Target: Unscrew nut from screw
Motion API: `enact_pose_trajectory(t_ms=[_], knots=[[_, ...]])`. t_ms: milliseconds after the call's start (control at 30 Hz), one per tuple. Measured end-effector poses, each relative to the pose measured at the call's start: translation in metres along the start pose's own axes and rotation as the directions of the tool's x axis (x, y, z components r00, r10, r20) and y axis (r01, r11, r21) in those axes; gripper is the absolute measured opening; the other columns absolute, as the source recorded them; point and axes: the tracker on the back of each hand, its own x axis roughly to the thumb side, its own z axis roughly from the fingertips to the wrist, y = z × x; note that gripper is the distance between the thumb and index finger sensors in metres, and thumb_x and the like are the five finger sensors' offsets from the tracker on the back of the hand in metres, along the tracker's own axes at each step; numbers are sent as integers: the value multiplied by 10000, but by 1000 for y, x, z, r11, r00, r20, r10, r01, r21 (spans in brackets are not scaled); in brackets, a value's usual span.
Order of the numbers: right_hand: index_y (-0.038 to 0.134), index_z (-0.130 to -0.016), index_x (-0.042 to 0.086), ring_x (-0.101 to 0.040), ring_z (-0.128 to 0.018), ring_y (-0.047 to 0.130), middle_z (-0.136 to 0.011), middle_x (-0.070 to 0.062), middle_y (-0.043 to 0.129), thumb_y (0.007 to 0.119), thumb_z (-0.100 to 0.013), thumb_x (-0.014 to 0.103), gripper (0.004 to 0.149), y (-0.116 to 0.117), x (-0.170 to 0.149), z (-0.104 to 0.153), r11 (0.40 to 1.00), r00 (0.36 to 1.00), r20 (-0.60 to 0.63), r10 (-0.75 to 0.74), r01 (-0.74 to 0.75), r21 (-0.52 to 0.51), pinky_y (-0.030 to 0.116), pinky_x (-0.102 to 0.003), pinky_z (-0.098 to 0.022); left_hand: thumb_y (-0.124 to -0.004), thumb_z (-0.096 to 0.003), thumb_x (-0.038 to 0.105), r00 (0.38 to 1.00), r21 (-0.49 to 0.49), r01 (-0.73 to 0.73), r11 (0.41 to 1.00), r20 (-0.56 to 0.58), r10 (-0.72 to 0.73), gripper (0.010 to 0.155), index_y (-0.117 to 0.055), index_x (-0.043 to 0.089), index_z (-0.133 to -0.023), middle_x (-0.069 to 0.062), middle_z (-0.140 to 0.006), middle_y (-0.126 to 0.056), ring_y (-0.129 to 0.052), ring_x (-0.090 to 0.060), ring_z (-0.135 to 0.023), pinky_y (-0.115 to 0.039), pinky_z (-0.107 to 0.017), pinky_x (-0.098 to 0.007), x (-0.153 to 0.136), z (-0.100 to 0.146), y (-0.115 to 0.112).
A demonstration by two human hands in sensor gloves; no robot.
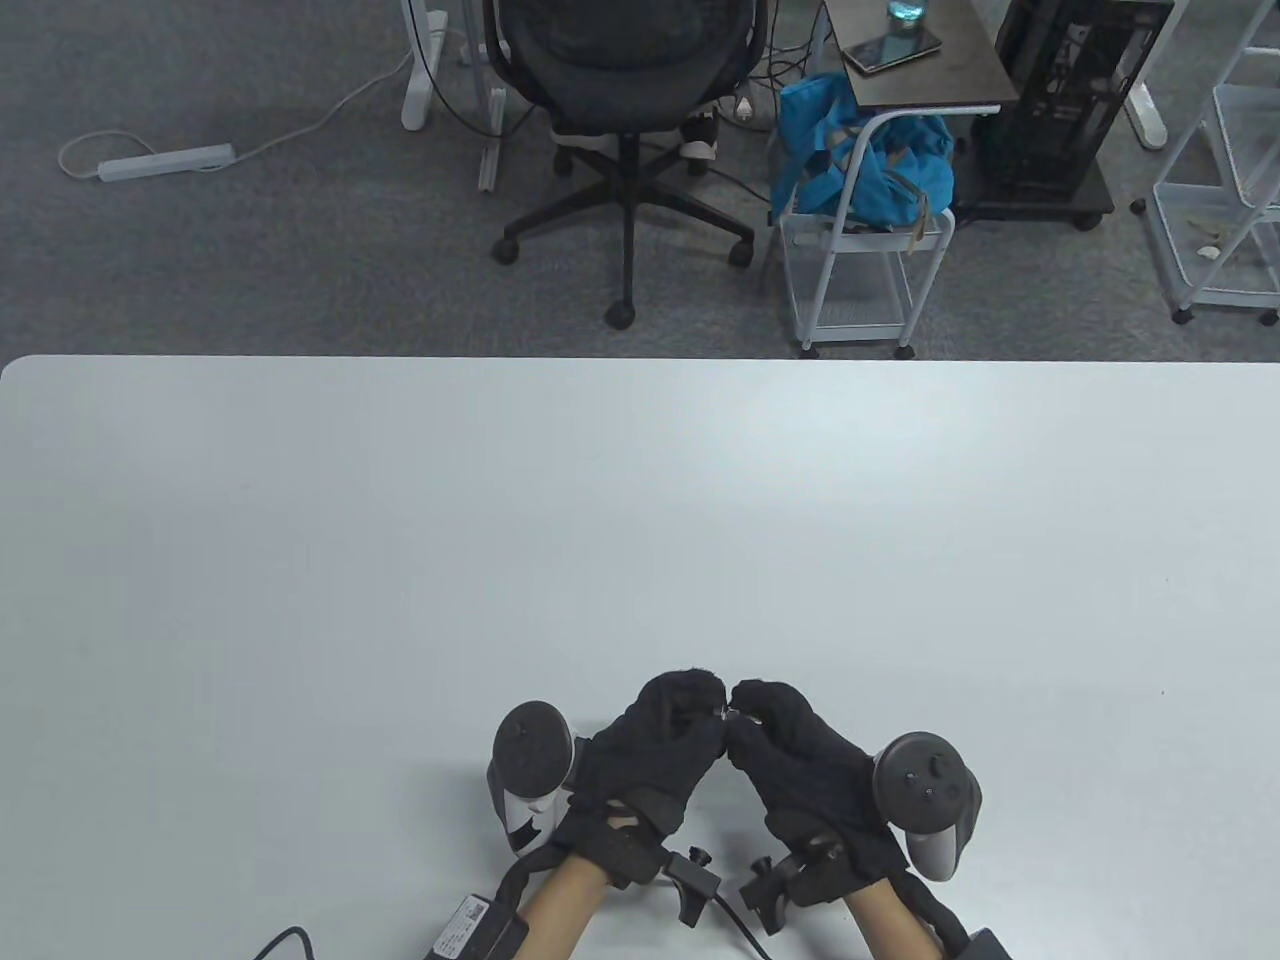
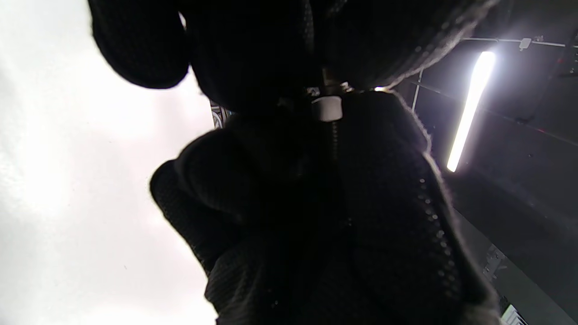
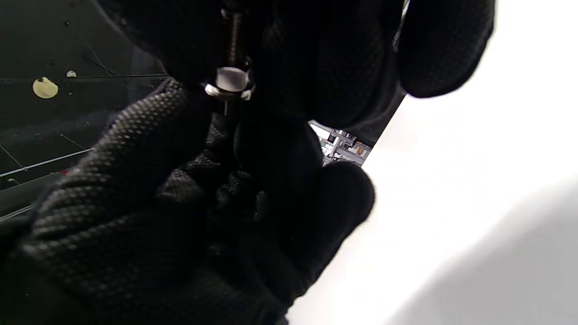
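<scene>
Both gloved hands are raised close together over the near edge of the white table, fingertips meeting in the middle, the left hand and the right hand each curled in tight around a small metal piece. In the right wrist view a silvery nut sits on a dark threaded screw, pinched between the fingers of both hands, though which hand has the nut and which the screw I cannot tell. Beyond the table stand an office chair and a blue bag.
</scene>
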Motion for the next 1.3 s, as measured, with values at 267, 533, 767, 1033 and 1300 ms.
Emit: enact_pose_trajectory(t_ms=[267, 533, 767, 1033, 1300], knots=[[665, -1013, 203, -378, -775, 834, -925, -128, 767, 818, -522, 313, 526, 0, 6, 0, 999, 998, 50, 29, -30, 28, 703, -623, -617, -849, -484, 381, 1000, 9, -7, 1000, -18, 7, 486, -752, 232, -937, -140, -844, -886, -966, -267, -589, -801, -551, -576, 0, -1, 1], [671, -1009, 67, -451, -702, 851, -871, -204, 819, 710, -550, 496, 629, -3, -7, 1, 999, 996, -82, -24, 22, -31, 680, -669, -563, -852, -482, 373, 1000, 2, -4, 1000, -18, 5, 483, -754, 234, -934, -143, -848, -881, -964, -265, -591, -801, -552, -575, -1, -1, 0], [726, -939, 70, -323, -529, 947, -690, -86, 918, 752, -536, 423, 537, 0, -2, 0, 1000, 1000, -19, -10, 10, -10, 779, -595, -524, -849, -484, 377, 1000, -13, 3, 1000, -15, -3, 484, -756, 236, -938, -141, -848, -883, -966, -264, -589, -804, -550, -574, -1, -1, -1], [689, -990, 160, -372, -700, 874, -850, -123, 827, 797, -529, 336, 506, 0, 4, 0, 1000, 999, 30, 21, -21, 9, 718, -621, -592, -845, -486, 381, 999, -4, -10, 1000, -38, 10, 485, -752, 234, -939, -141, -846, -882, -965, -259, -585, -805, -548, -572, -2, -1, 0], [636, -1038, 86, -455, -728, 833, -896, -209, 794, 727, -545, 495, 647, 0, -3, 1, 1000, 999, -52, -4, 4, -10, 666, -675, -576, -847, -485, 378, 999, 7, -33, 999, -41, 33, 482, -753, 236, -935, -142, -847, -879, -963, -257, -586, -805, -549, -570, -2, -1, 1]])
